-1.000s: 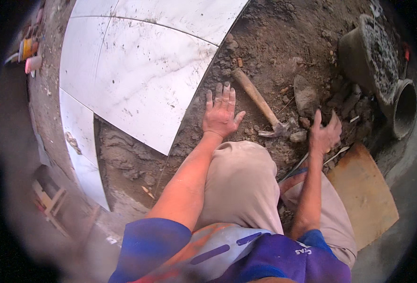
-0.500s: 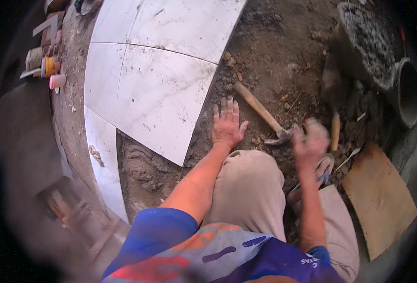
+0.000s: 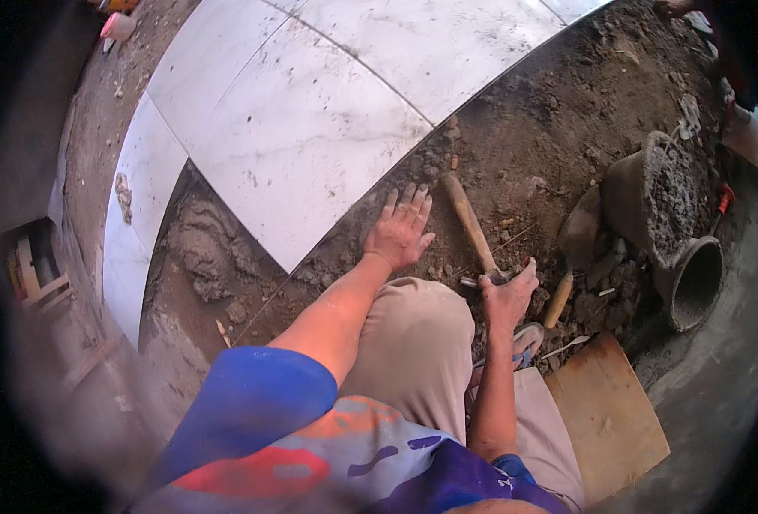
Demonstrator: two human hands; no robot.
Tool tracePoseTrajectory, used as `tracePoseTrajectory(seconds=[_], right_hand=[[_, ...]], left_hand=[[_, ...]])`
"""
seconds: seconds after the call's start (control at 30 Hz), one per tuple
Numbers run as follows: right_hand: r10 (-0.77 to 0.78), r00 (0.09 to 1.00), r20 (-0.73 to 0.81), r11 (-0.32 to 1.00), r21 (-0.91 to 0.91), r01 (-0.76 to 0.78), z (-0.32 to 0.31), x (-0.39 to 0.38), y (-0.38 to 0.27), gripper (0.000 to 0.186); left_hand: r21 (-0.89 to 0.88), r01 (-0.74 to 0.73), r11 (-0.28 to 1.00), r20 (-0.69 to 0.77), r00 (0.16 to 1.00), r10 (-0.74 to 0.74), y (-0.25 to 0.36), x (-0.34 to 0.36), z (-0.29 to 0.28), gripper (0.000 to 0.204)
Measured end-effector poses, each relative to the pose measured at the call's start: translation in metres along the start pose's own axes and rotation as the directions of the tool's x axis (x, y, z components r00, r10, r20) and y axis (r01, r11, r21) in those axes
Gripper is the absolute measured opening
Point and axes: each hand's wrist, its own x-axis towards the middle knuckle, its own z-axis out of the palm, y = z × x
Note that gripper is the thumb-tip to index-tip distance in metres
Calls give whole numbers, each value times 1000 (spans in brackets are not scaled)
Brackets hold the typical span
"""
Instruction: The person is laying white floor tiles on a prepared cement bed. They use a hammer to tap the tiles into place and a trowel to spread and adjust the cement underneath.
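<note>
Two hands work at ground level. Left hand lies flat, fingers spread, on the dirt bed just beside the white tile corner, as it did a second ago. Right hand has shifted from near the trowel to the hammer, and now closes around its head end; the wooden handle points away toward the tile edge. Mortar bucket stands well apart, right.
</note>
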Motion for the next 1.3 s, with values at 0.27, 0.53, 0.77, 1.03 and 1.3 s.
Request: tracePoseTrajectory(seconds=[0.27,0.53,0.77,1.03,1.3], right_hand=[[0,990,-140,989,147,21,15,-4,8,94],[39,890,455,122,882,-456,7,40,32,68],[217,968,124,122,981,-153,-24,47,-29,31],[330,920,-210,251,959,129,-75,50,-68,20],[289,926,-245,374,919,126,-24,90,-81,18]], left_hand=[[1,6,1000,2,1000,-6,-11,-1,-3,75],[42,8,999,12,1000,-8,-14,6,-1,77],[62,-28,998,-88,996,34,-6,14,1,81],[26,-35,999,-120,992,38,-12,5,2,81],[64,-34,997,-79,996,39,-8,0,6,81]])
